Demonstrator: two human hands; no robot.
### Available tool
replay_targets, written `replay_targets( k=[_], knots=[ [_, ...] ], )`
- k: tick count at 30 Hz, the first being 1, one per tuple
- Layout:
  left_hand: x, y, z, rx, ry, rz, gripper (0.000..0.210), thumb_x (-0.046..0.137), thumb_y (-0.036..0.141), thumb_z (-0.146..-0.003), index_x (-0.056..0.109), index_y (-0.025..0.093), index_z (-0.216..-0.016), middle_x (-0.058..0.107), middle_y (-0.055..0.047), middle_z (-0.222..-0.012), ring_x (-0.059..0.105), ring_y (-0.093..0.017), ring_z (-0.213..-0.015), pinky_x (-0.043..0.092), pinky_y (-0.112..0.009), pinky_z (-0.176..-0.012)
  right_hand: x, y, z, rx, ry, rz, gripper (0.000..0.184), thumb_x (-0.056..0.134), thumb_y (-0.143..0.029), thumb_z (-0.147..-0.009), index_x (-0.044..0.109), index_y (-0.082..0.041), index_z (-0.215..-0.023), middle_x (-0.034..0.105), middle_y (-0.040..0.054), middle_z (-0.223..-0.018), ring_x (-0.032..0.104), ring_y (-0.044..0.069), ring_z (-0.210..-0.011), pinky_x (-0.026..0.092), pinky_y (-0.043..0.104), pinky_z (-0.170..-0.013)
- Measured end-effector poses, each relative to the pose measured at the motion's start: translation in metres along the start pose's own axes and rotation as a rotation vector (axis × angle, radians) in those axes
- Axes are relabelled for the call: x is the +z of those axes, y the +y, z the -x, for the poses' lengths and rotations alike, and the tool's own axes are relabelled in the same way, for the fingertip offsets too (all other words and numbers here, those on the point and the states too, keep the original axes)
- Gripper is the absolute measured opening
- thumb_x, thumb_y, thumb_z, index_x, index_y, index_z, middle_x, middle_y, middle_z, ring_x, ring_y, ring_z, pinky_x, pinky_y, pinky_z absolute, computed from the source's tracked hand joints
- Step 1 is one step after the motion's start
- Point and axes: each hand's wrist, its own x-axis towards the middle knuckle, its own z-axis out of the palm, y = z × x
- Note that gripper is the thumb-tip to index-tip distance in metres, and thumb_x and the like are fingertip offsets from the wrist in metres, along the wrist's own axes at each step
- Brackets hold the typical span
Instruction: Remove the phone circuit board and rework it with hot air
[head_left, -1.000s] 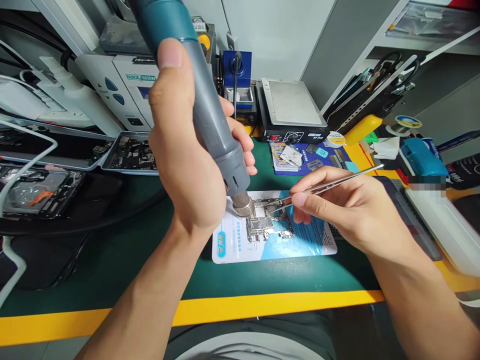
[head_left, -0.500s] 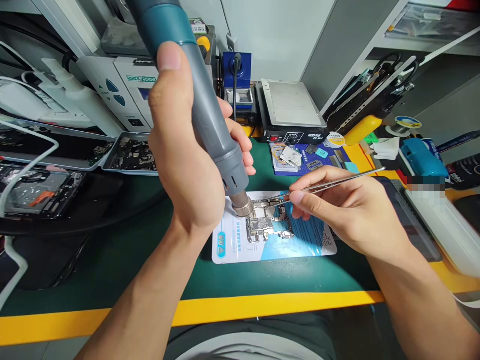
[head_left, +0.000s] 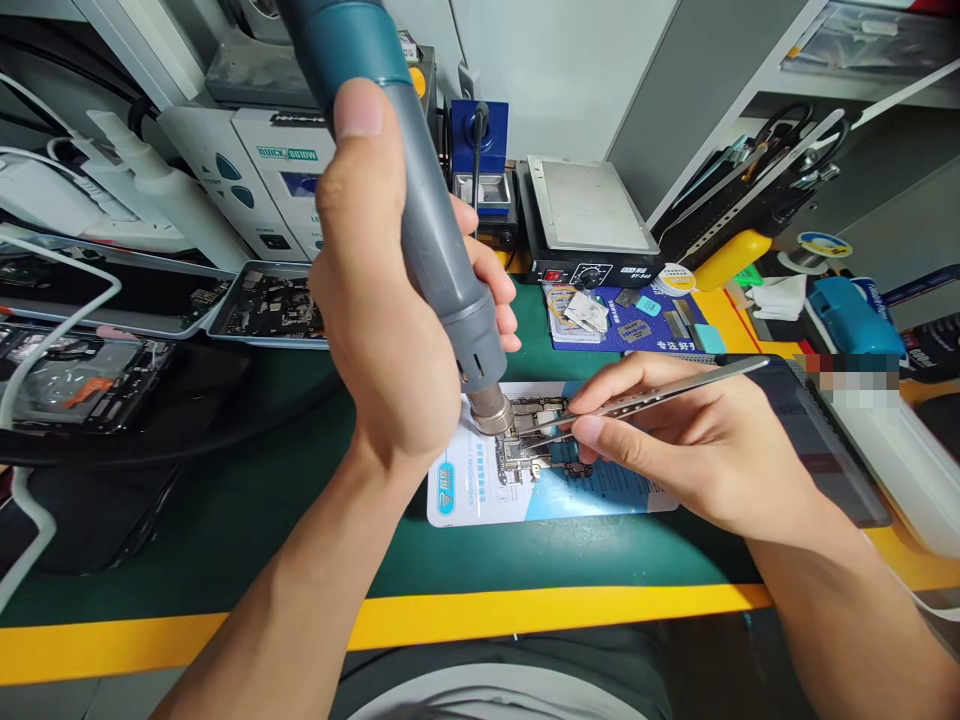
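Note:
My left hand is wrapped round the grey and teal handle of a hot air gun. Its metal nozzle points down, just over the upper left part of a phone circuit board. Between the thumb and fingers of my right hand is a pair of metal tweezers, with the tips over the board near the nozzle. Whether the tips touch the board I cannot tell. Under the board lies a white and blue printed card, flat on the green mat.
Behind my left hand stands a hot air station. A black heating plate unit and a blue soldering iron stand are at the back. Trays of boards sit left; a dark flat device lies right.
The tweezer tips have shifted down and left over the board, and the tweezers have turned to show their perforated side. The hot air gun stays over almost the same part of the board.

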Motion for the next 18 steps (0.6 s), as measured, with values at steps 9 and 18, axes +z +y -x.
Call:
replay_targets(
  k=[9, 18],
  knots=[
    [0.012, 0.001, 0.005, 0.145, 0.064, -0.041, 0.044, 0.053, 0.069, -0.085, 0.057, 0.03, -0.064, 0.054, -0.005, -0.05, 0.068, -0.03, -0.061, 0.051, -0.046, -0.05, 0.001, 0.0, 0.001, -0.009, 0.0, 0.008, 0.007, 0.08, -0.03, -0.09, 0.076, -0.025, -0.09, 0.073, -0.0011, -0.076, 0.067, 0.014, -0.064, 0.053, 0.024, -0.057],
    [0.025, 0.005, 0.009, 0.217, 0.234, -0.027, 0.054, 0.04, 0.056, -0.096, 0.047, 0.026, -0.052, 0.046, -0.005, -0.046, 0.052, -0.022, -0.043, 0.042, -0.04, -0.04, 0.0, 0.001, 0.001, 0.001, -0.005, -0.008, 0.014, 0.087, -0.027, -0.082, 0.077, -0.025, -0.091, 0.074, -0.0009, -0.075, 0.068, 0.016, -0.064, 0.053, 0.026, -0.057]
  ],
)
